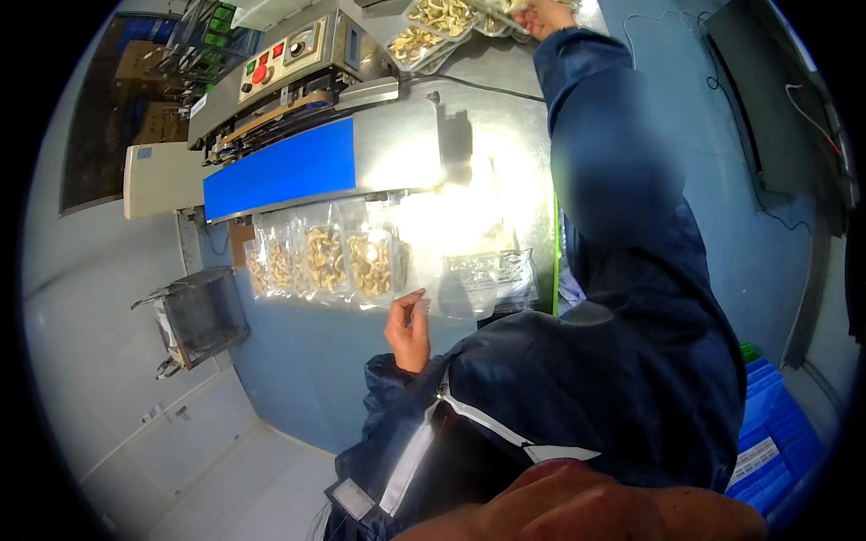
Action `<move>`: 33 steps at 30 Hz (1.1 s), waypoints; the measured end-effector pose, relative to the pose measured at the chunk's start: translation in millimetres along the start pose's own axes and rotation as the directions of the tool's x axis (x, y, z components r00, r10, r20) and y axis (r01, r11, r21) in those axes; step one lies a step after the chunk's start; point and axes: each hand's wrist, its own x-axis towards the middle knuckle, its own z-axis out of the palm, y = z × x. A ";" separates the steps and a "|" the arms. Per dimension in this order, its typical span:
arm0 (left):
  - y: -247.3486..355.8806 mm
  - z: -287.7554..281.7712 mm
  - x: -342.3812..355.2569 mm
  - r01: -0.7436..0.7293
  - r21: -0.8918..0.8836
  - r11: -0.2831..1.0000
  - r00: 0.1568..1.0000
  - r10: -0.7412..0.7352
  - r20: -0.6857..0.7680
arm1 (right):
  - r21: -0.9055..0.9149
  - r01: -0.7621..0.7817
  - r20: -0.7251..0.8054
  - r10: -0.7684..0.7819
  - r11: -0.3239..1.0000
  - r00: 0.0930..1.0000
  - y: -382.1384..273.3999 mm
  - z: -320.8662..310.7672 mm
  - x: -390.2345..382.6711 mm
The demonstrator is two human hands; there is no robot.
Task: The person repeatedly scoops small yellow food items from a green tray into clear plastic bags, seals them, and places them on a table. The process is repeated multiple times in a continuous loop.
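Observation:
At the top, my right hand grips the edge of a clear plastic tray of pale mushroom pieces, beside other mushroom trays. My left hand is lower, its fingers curled at the front edge of clear plastic bags; what they hold is unclear. Left of it, several bagged trays of mushroom pieces lie in a row below a machine's blue belt. Flat clear bags lie to the right, partly lost in glare.
A metal machine with buttons and a cable stands on the steel table. A dark metal container stands at left, a pale box above it. A dark panel is at right; blue crates are at lower right.

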 end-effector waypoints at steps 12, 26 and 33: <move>4.1 9.0 17.2 -0.190 0.126 0.974 0.974 0.172 0.144 | 0.260 -0.175 0.065 0.163 0.950 0.984 -87.6 65.6 -299.5; 4.4 32.1 26.4 -0.493 0.215 0.843 0.861 0.437 0.259 | 0.302 -0.644 0.312 0.566 0.703 0.763 -48.7 72.7 -625.8; -14.9 24.8 7.9 -0.713 0.256 0.653 0.701 0.647 0.302 | 0.230 -0.573 0.156 0.551 0.786 0.819 -22.3 52.0 -640.3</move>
